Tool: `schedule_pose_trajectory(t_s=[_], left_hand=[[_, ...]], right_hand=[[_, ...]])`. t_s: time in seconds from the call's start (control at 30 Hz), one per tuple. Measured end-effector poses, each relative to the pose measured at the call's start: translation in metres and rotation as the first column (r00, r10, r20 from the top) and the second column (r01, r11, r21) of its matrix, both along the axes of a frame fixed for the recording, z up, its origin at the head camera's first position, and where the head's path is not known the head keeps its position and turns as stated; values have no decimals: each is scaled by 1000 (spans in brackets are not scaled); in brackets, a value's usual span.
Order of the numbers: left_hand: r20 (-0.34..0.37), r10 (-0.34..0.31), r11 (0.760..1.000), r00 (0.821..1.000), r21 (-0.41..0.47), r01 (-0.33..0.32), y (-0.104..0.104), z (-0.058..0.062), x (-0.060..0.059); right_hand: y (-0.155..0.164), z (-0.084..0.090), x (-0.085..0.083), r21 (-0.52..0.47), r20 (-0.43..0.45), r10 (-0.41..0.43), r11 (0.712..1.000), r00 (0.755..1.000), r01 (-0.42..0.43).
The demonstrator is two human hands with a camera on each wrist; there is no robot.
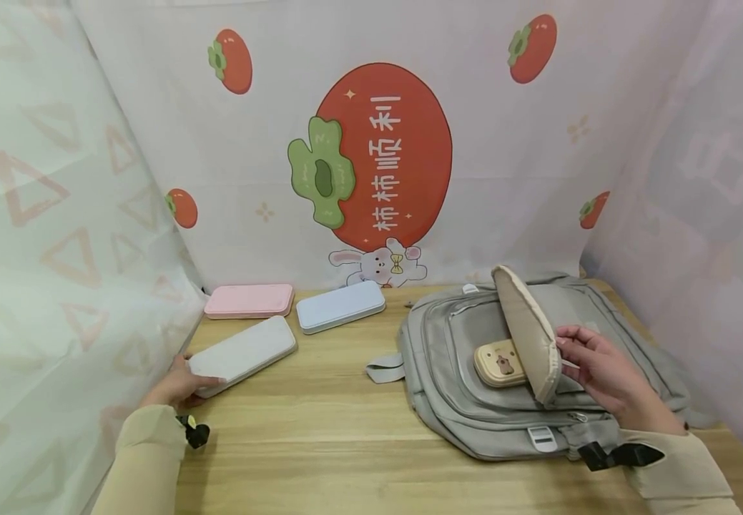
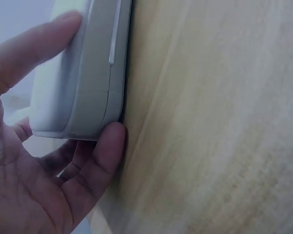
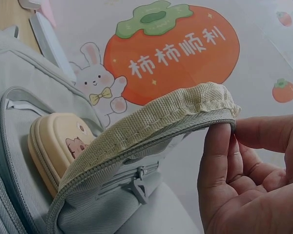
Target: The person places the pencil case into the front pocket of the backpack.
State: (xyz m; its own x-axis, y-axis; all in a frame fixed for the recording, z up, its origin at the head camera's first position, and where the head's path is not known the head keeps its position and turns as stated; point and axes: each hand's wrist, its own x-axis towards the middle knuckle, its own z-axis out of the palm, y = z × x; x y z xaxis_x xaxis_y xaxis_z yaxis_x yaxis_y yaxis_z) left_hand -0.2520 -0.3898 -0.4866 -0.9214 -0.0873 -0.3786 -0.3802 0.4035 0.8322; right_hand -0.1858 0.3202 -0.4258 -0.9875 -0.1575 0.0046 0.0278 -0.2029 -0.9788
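Beige-sleeved left hand (image 1: 178, 386) at lower left grips the end of the flat grey rectangular case (image 1: 244, 352) between thumb and fingers, while the right hand (image 1: 603, 372) pinches the grey fabric backpack's (image 1: 474, 408) pocket flap (image 1: 528, 329) open, exposing the cream zip pouch (image 1: 500, 363) inside.

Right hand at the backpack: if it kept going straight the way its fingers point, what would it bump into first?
The right hand already holds the pocket flap. Pushing on leftward, it would probably meet the small yellow case sitting in the backpack pocket, though depth is hard to judge.
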Motion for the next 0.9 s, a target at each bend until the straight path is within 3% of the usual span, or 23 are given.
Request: schedule_pose_trajectory(t_s=[0.23, 0.47, 0.7, 0.9], left_hand=[[-22, 71, 983, 997, 173, -66, -5, -3, 1], [-11, 155, 942, 988, 302, -144, -6, -5, 16], [-26, 210, 866, 977, 468, -174, 0, -3, 26], [2, 304, 796, 953, 549, -255, 5, 2, 25]], right_hand=[[3, 0, 1, -26, -14, -3, 1000, 1000, 3], [-1, -2, 2, -1, -7, -7, 1000, 1000, 7], [1, -3, 2, -20, -15, -11, 1000, 1000, 11], [3, -2, 2, -35, -22, -17, 999, 1000, 17]])
